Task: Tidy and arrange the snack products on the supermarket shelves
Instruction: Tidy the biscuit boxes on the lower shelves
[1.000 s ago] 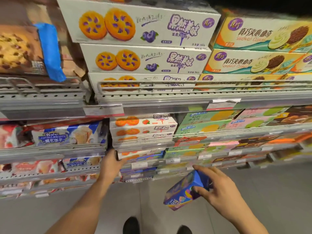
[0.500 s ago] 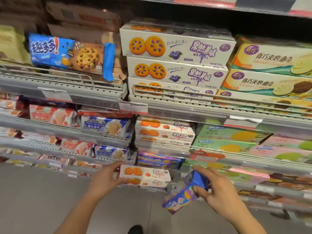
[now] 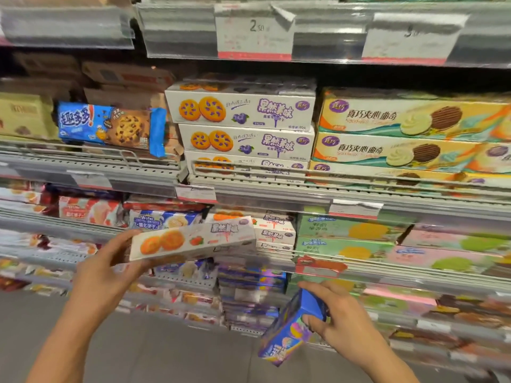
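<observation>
My left hand [image 3: 102, 275] grips the left end of a long white strawberry cookie box [image 3: 193, 240], held level in front of the second shelf, just left of a stack of matching white strawberry boxes [image 3: 275, 233]. My right hand [image 3: 337, 313] holds a blue and purple snack box [image 3: 290, 330] by its top end, tilted down toward the floor, in front of the lower shelves. Above, white blueberry cookie boxes [image 3: 243, 125] are stacked three high.
Yellow sandwich cookie boxes [image 3: 401, 134] sit right of the blueberry stack. A blue chocolate-chip cookie pack [image 3: 110, 128] lies on the left shelf. Green and pink boxes [image 3: 359, 239] fill the second shelf's right side. Wafer packs [image 3: 163, 219] sit behind the held box. Grey floor [image 3: 166, 352] below.
My left hand pulled the white strawberry box off a low shelf and lifted it to the second shelf's height. The view tilted upward. The right hand kept the blue box.
</observation>
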A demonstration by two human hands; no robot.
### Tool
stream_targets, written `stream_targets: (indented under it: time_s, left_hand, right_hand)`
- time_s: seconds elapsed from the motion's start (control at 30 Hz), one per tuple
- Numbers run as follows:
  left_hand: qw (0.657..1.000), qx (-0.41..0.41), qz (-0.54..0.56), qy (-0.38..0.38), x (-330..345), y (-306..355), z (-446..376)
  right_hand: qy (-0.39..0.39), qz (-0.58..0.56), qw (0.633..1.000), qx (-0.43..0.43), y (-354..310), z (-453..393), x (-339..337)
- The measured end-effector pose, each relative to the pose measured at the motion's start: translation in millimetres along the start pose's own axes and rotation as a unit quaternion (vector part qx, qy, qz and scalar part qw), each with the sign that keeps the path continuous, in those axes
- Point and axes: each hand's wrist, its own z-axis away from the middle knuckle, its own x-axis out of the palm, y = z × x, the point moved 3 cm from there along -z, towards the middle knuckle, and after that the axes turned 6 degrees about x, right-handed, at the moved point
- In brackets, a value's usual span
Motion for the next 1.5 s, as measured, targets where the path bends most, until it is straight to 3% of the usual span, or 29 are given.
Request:
stream_targets:
  time_s: [0.17,0.27,0.43,0.7,0.87,1.17,1.27,1.5]
  left_hand:
    - [0.999,0.006,0.037,0.013,22.4,22.9,-22.5]
    - [0.998,-0.007,0.057,-0.010,46.3,33.9,-33.4]
    - [0.996,0.045,0.064,-0.042,72.6,50.7,-52.9]
    - [0.992,-0.010,0.045,-0.115,100.3,45.0,-99.8]
    - [0.989,0.011,0.060,-0.135,106.9,37.4,-116.2]
    - [0.993,0.006,0.058,-0.106,116.0,40.4,-108.8]
    - [0.996,-0.007,0.059,-0.061,113.9,43.7,-98.6]
    - [0.984,-0.054,0.169,-0.002,104.6,30.7,-54.2]
  right_hand:
    - [0.017,-0.006,1.000,0.020,20.7,11.0,-6.8]
    - [0.027,0.004,0.999,0.034,29.3,19.5,-10.6]
    - [0.050,0.005,0.996,0.076,34.0,31.6,-19.1]
    - [0.073,-0.005,0.990,0.118,44.9,40.8,-21.5]
    - [0.081,0.002,0.986,0.143,45.5,47.7,-24.1]
    - [0.077,0.019,0.988,0.130,29.7,42.5,-28.2]
    - [0.078,0.035,0.990,0.114,22.3,38.6,-30.2]
    - [0.111,-0.009,0.986,0.121,11.5,31.9,-27.7]
